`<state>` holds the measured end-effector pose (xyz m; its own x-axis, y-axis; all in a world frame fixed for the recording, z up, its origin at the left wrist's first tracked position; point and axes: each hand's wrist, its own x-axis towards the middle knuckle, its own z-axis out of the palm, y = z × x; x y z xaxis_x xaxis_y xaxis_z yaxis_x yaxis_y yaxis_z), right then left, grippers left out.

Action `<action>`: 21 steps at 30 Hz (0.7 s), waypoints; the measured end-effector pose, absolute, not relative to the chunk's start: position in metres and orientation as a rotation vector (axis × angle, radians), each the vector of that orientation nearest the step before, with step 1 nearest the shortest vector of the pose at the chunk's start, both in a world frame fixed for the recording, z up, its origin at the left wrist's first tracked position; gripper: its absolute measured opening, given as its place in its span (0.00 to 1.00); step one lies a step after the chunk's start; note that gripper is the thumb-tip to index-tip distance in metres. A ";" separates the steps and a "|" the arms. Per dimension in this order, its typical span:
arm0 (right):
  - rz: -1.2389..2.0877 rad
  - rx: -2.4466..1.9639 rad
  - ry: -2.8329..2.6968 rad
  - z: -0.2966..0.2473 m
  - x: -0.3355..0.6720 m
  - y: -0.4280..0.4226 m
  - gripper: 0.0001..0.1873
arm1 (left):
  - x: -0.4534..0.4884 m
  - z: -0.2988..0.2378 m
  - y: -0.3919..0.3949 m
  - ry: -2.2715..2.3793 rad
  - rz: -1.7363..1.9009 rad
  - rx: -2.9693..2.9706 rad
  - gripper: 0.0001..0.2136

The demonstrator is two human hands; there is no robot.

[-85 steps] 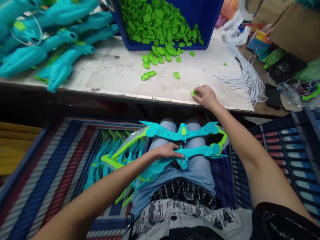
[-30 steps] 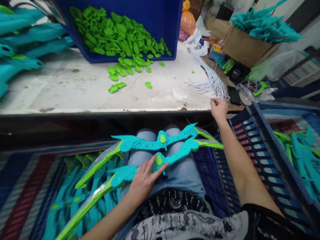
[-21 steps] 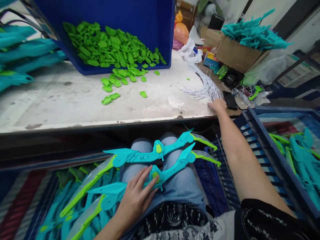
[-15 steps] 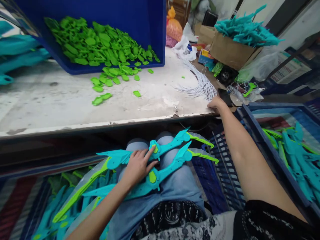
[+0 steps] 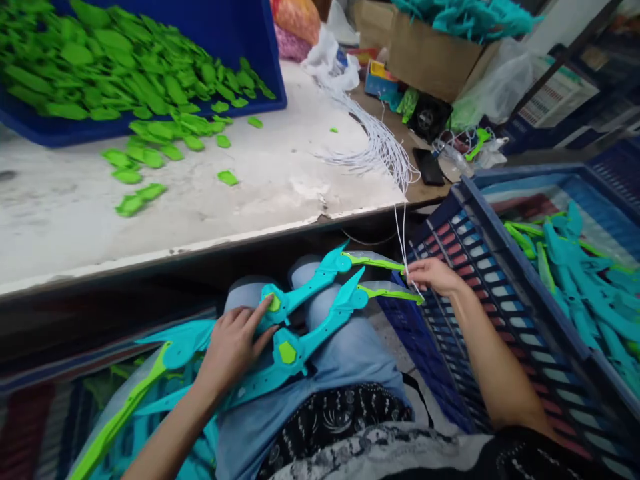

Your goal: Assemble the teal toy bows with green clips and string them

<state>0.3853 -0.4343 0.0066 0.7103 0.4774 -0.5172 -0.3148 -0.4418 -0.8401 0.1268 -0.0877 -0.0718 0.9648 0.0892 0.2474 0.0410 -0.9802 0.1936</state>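
Observation:
Two teal and green toy bows (image 5: 320,287) lie across my lap. My left hand (image 5: 233,343) rests on the upper bow, index finger on its green centre piece, fingers spread. My right hand (image 5: 433,275) pinches a thin white string (image 5: 401,227) close to the bows' green right tips. The string runs up to a bundle of white strings (image 5: 373,143) at the table's edge.
A white worktable (image 5: 280,187) holds a blue bin of green plastic pieces (image 5: 125,73), with several spilled loose. A blue crate (image 5: 500,227) of finished bows stands at my right. More bows lie in a crate at lower left. Boxes and clutter sit at back right.
My right hand left the string bundle on the table and came down to my lap with one string pinched. My left hand shifted from the lower bow to the upper one.

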 end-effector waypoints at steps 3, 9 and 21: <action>1.032 -1.779 -0.075 -0.001 0.344 -0.477 0.16 | 0.131 -0.049 -0.106 0.159 0.557 2.853 0.18; 0.531 -1.898 0.129 -0.027 0.306 -0.520 0.19 | 0.158 -0.024 -0.212 -0.120 0.126 2.193 0.11; 0.057 -2.114 -0.023 -0.082 0.295 -0.501 0.14 | 0.264 -0.089 -0.339 0.570 -0.561 1.110 0.09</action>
<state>0.2950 -0.5012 -0.0820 0.9987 0.0399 -0.0316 -0.0064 -0.5178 -0.8555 0.2640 -0.3391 -0.0886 0.7271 -0.1316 -0.6738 0.6715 0.3402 0.6583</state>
